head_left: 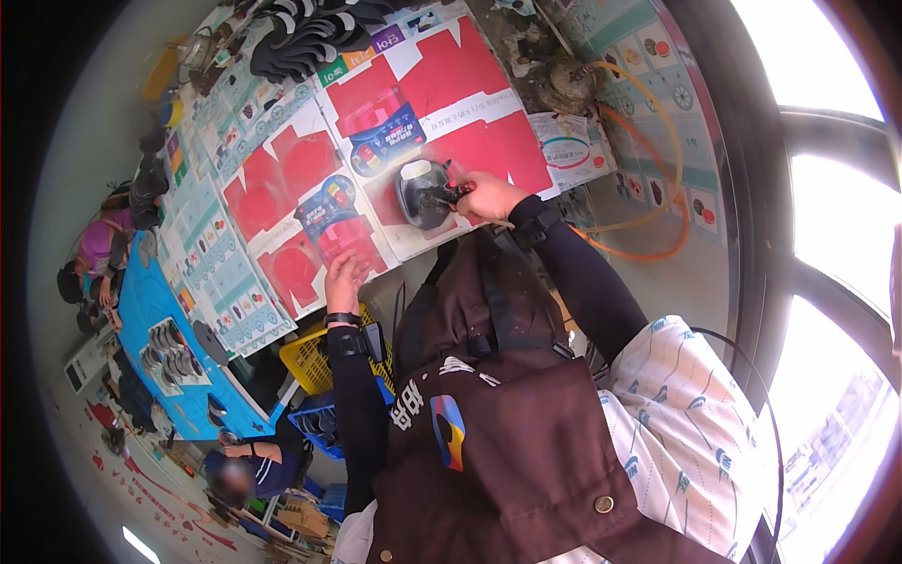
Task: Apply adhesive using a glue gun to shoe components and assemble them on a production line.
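Note:
My right hand [490, 198] is closed around a small red and dark part at the side of a dark, rounded, pot-like thing [430, 202]. A pale oval patch shows on that thing's top; its exact kind is unclear. It is over the near edge of the red and white printed card sheets [470, 75] covering the worktable. To its left, my left hand [347, 280] is at the near edge of the table, fingers apart, with nothing visible in it. Beneath its fingertips lies a sheet with red shapes and a blue print [327, 209].
Dark curved pieces [305, 38] lie heaped at the far side. Yellow and orange hoses [678, 179] loop at the right, by a grimy metal device [571, 86]. A yellow basket [308, 362] stands below the table. Other people sit around a blue table [155, 301] at left.

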{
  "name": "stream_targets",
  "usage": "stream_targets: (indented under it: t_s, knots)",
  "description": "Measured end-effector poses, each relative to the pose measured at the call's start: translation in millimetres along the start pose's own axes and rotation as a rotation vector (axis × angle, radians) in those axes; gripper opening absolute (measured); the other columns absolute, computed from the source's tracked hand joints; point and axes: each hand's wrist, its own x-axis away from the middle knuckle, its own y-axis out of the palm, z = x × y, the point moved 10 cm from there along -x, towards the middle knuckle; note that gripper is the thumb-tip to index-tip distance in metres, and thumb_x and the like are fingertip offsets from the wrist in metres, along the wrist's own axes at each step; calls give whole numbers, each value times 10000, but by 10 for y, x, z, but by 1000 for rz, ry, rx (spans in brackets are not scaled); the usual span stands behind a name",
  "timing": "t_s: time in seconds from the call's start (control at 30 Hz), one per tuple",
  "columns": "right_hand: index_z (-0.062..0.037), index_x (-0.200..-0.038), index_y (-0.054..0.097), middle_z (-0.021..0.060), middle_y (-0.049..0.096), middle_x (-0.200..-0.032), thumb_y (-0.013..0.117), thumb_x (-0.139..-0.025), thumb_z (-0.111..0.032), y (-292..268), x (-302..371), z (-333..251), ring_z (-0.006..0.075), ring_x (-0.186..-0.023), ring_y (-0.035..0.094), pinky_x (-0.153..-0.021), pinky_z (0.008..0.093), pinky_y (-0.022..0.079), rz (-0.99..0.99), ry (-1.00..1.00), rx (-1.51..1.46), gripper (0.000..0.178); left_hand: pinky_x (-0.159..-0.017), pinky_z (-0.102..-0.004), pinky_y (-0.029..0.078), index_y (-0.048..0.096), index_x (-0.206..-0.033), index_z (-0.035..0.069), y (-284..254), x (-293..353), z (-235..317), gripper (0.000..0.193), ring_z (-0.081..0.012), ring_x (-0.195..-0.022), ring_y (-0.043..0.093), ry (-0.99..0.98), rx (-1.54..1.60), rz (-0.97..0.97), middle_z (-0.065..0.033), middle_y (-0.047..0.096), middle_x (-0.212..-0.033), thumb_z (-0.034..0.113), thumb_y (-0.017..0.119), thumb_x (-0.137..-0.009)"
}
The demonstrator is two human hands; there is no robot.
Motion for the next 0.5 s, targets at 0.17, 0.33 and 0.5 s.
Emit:
stream_targets:
  t_s: [0.17, 0.33, 0.5]
  knots:
    - [16, -933, 659, 94, 602, -672, 659, -751, -124, -180, 84, -242, 187, -609, 575, -605, 333, 456, 219, -176, 21, 230, -856, -341, 563, 599, -1229, 51, 47, -108, -19, 245, -202, -964, 678, 15, 4, -25, -99, 655, -1096, 140, 596, -1000]
    - [-24, -1028, 674, 257, 675, -874, 662, -765, -204, -140, 195, -265, 453, -868, 641, -765, 471, 510, 215, -186, 230, 319, -884, -338, 543, 581, -1252, 45, 119, -377, 17, 283, -225, -1033, 678, 32, -114, -5, -96, 679, -1151, 156, 595, -992]
    - [-19, -1031, 675, 244, 674, -826, 643, -778, -194, -82, 241, -189, 434, -822, 658, -738, 480, 506, 105, -33, 263, 309, -817, -289, 533, 636, -1215, 47, 596, -568, 180, 264, -169, -918, 672, 69, -230, -110, -75, 704, -1102, 156, 610, -976]
